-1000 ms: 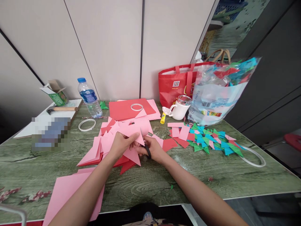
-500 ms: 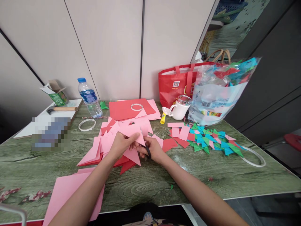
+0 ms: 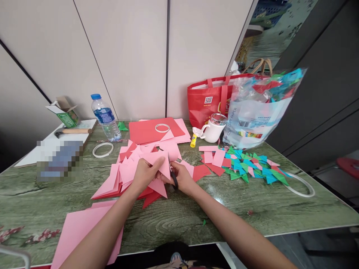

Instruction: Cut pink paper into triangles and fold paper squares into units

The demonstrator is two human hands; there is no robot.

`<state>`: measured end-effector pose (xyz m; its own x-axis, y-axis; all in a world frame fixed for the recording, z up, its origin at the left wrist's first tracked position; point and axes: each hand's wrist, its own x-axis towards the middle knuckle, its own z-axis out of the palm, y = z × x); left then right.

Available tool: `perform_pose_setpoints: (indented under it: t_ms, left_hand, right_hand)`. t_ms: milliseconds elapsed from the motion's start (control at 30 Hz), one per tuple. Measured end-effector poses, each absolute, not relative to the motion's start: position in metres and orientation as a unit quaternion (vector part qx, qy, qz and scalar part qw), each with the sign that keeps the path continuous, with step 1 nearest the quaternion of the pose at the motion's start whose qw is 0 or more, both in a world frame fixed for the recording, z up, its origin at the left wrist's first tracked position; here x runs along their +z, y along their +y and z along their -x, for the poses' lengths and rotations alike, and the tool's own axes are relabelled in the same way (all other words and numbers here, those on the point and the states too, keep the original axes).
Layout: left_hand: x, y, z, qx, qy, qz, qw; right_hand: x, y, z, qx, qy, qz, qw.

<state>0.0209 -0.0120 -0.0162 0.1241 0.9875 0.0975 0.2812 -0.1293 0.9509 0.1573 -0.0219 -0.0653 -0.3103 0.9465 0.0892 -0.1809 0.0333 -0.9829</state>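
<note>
On my feed I have sheets [image 3: 144,130] beyond the scissors [image 3: 174,180] at twelve o'clock, bottle [image 3: 105,116] at eleven, plastic bag [image 3: 249,129] at one.

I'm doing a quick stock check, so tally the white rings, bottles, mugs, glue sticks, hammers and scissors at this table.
White rings: 3
Bottle: 1
Mug: 1
Glue stick: 1
Hammer: 1
Scissors: 1 pair
Total: 8
</note>
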Motion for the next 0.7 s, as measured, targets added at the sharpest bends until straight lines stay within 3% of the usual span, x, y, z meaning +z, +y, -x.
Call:
perform_pose_setpoints:
  t_ms: [700]
  left_hand:
    - [-0.0149,-0.0090,-0.0251,0.410,0.545,-0.580,0.446]
  right_hand:
    - [-0.0573,-0.0226,-0.1511,0.628,-0.503,0.378,0.458]
